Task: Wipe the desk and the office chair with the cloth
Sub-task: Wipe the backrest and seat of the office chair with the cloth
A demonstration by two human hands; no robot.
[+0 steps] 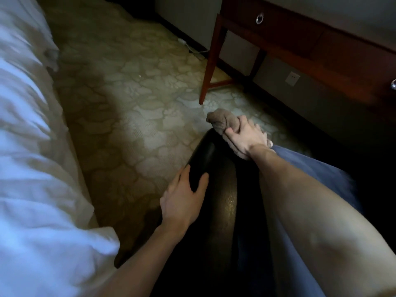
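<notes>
A black leather office chair [222,189] fills the lower middle of the view, seen from above. My left hand [184,200] grips its padded edge, thumb on one side and fingers curled round the other. My right hand [246,138] holds a bunched beige cloth [218,121] and presses it on the chair's far edge. The dark red wooden desk [321,46], with ring-pull drawers, stands at the upper right, apart from both hands.
A bed with white bedding [27,146] runs along the left side. Patterned beige carpet [132,99] lies between bed and desk. A desk leg [211,61] stands just beyond the chair. A wall socket [292,78] and a white cable [190,47] sit near the wall.
</notes>
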